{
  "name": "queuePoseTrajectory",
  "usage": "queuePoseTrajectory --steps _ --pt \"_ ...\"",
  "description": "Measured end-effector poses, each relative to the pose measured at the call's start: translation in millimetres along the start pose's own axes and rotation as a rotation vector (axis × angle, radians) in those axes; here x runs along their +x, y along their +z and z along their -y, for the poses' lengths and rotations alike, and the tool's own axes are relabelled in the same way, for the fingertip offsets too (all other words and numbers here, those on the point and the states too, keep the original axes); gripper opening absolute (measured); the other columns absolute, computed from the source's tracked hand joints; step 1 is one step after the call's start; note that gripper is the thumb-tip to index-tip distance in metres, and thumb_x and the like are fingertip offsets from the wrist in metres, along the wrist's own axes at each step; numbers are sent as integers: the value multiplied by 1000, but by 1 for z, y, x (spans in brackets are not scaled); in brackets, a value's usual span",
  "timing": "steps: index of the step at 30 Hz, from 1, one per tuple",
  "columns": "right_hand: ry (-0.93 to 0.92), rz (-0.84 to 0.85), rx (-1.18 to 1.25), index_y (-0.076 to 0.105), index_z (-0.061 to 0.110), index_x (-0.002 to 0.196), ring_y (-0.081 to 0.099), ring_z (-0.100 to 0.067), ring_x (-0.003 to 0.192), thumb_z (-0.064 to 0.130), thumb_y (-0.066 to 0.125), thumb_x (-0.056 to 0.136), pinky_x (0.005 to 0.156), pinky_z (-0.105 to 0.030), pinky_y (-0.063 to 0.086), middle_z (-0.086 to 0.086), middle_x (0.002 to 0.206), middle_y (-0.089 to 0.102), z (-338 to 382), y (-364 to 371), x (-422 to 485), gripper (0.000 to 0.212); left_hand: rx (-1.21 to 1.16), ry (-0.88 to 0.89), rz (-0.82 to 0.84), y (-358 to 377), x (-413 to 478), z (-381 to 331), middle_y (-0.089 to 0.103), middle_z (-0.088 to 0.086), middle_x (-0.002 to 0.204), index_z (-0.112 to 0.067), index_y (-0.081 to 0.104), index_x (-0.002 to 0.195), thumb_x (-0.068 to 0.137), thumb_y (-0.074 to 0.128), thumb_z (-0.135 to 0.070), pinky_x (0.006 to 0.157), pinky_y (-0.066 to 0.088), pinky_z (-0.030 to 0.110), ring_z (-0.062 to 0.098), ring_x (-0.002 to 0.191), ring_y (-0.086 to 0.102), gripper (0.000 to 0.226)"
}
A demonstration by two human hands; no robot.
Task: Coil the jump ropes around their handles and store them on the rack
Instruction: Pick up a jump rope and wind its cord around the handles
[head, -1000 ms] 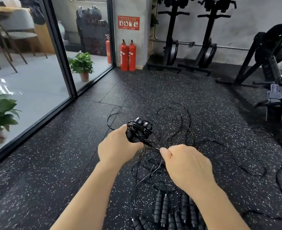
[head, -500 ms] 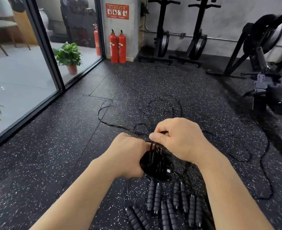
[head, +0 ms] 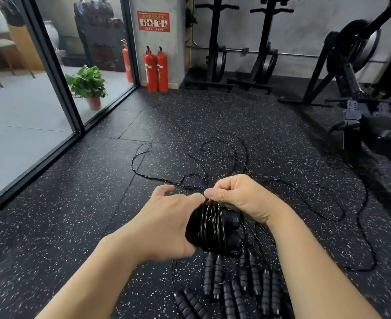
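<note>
- Left hand (head: 167, 224) grips the wrapped handle bundle (head: 213, 231) from its left side, fingers curled round the hidden far part, index finger lifted off.
- Bundle sits just above the floor, between both hands. Its long axis runs roughly left-right, with the handle ends poking out right, toward the right wrist.
- Right hand (head: 238, 196) sits just above and behind the bundle. The fist is closed, with thumb and forefinger pinching the thin black rope (head: 209, 202) right at the top of the coil.
- Key relation: rope turns lie across the handle axis, so the next turn likely goes over the top and down the near side. The right hand is nearer the free rope, while the left only anchors.
- Loose rope tail (head: 144, 166) trails forward-left on the rubber floor (head: 74, 226), well apart from the hands, with plenty still uncoiled.
- More jump rope handles (head: 233, 288) lie on the floor directly under the bundle, with tangled cords near; snag risk, I'd guess.
- Storage rack for ropes: cannot tell which, if any, from here.
</note>
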State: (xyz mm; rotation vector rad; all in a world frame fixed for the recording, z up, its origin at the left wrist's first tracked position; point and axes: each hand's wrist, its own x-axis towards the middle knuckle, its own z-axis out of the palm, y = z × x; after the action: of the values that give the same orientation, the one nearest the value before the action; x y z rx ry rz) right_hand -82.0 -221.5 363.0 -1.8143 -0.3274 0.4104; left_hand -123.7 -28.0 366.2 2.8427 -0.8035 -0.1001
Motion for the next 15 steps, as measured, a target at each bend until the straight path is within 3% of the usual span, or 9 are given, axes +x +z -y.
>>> queuePoseTrajectory --steps 6,9,10,12,13,15 --pt "76 85 259 57 6 63 51 -11 43 28 68 79 45 -18 44 -3 55 55 1 4 -1 29 -266 14 -123 -6 -2 -4 64 -18 86 -31 32 123 67 74 -32 114 8 24 1 86 60 70" --pt "117 83 353 55 3 72 47 -10 43 18 62 91 45 -20 42 -2 55 50 -4 7 2 25 -411 -9 -128 -8 -6 -6 65 -12 87 -40 36 126 69 77 -29 111 18 18 6 88 60 72" --pt "128 40 356 54 3 71 49 -11 47 12 55 95 48 -21 44 -1 55 53 -6 9 3 26 -501 -12 -128 -8 -7 -6 67 -11 89 -42 41 126 70 79 -27 107 32 21 8 87 62 69" --pt "140 -81 304 59 8 74 57 -16 61 8 43 100 60 -23 49 -2 61 62 -9 11 3 30 -654 -17 -165 -11 -9 -6 69 -9 92 -42 54 120 71 81 -21 79 55 29 10 78 65 60" --pt "146 -93 221 59 9 76 56 -16 63 9 41 101 61 -21 48 -5 65 62 -8 14 2 31 -690 -25 -198 -12 -9 -5 69 -10 92 -41 58 116 71 81 -17 68 56 27 8 74 65 56" --pt "169 -58 102 53 10 73 40 -9 51 10 40 101 47 -17 34 -4 63 49 -11 18 1 31 -731 -60 -250 -13 -7 0 68 -10 89 -37 64 109 70 83 -12 58 51 21 2 63 61 50"
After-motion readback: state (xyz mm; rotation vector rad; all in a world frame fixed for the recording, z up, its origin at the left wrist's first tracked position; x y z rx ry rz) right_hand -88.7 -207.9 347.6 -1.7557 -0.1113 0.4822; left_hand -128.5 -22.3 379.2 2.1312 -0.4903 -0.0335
